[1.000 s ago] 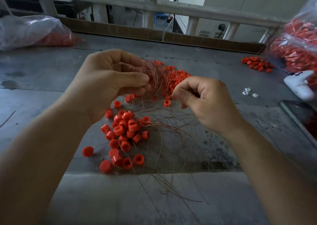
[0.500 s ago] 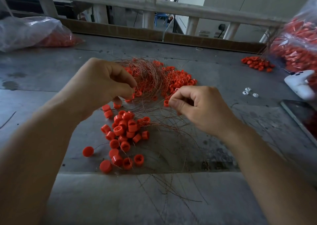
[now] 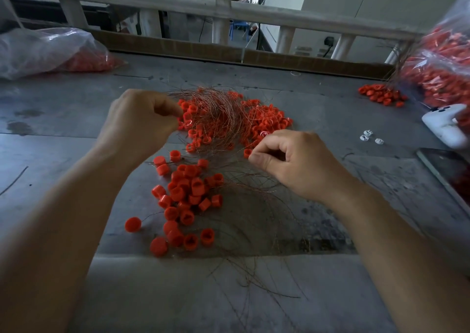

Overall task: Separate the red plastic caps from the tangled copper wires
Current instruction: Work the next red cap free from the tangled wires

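wires: copper wires point(image 3: 216, 111) tangled just past both hands, look springy and feather-light; I'd hold the bunch
caps: red caps point(image 3: 264, 119) snagged in it, look stiff; pluck by the rim
left hand point(image 3: 142, 124): curled at the tangle's edge, grip unclear
right hand point(image 3: 300, 165): pinched beside a cap, can't tell on what

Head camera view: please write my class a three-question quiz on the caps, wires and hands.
1. True or false: the tangled copper wires lie over a heap of red caps.
2. The loose caps lie: A nearer the person than the tangle; B inside a bag; C on a phone.
3. Which hand is at the tangle's left edge?
Key: 1 true; 2 A; 3 the left hand.
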Available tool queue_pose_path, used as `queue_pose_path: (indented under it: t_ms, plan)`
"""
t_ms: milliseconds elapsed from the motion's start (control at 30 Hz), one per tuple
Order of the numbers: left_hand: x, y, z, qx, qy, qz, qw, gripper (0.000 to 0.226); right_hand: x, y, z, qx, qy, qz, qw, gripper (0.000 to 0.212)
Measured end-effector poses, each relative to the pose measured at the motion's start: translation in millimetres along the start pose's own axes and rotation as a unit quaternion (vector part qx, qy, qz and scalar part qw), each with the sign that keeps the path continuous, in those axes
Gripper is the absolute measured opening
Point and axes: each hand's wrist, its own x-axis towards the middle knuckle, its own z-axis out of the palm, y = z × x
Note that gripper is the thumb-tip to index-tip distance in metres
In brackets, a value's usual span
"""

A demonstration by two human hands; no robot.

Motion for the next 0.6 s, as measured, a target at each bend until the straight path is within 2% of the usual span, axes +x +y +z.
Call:
queue_pose_path:
  t_ms: [100,267,333,433,500,600]
  plan:
    - [7.5,-15.3,10.2,0.046,0.025,0.005,0.999,0.027,1.0,0.3,-2.0,0.004,0.064,0.002,0.998,0.015]
    - [18.3,-35.0,22.4,0.090,0.018,0.007,0.996,0.034,3.2,3.3,-6.8,0.022,0.155,0.024,0.987,0.012]
    - [22.8,-40.9,23.9,0.118,-0.001,0.010,0.993,0.043,3.4,4.6,-7.2,0.026,0.168,0.032,0.985,0.011]
    - [27.9,-47.1,26.0,0.155,-0.074,-0.020,0.985,0.051,3.6,5.6,-6.7,0.027,0.176,0.036,0.983,0.011]
    - [27.7,-48.0,27.9,0.181,-0.101,-0.003,0.978,0.045,3.6,6.0,-6.7,0.026,0.184,0.038,0.982,0.011]
    - [23.5,-44.1,28.5,0.182,-0.073,0.052,0.979,0.032,4.0,6.6,-7.2,0.022,0.190,0.043,0.981,0.012]
